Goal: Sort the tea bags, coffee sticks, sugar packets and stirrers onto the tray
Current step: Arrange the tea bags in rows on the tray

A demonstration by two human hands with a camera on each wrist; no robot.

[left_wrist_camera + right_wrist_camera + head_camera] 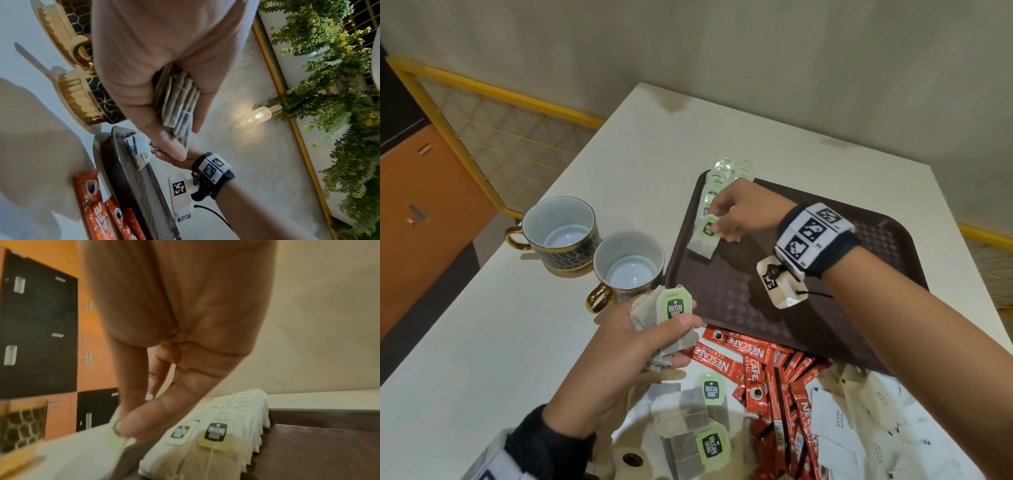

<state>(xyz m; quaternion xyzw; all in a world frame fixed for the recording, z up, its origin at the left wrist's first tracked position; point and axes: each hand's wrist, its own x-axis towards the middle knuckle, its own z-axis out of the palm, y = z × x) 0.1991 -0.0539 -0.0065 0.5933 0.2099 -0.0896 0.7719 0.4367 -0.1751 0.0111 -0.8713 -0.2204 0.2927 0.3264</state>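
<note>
Right hand (743, 214) pinches a tea bag (705, 236) at the near end of the row along the tray's (859, 329) far-left edge, long axis in line; left hand (654, 342) clasps the spare stack (664, 320) near-left, off tray.

Left of tray (876, 240): two cups (592, 246). On tray's far-left edge: tea bag row (717, 181). Before tray: coffee sticks (767, 373), sugar packets (859, 421), loose tea bags (695, 425).

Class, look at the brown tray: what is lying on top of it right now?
On the brown tray, only tea bags, overlapped along its left side; the right hand pinches another. Its forearm hides part.
</note>
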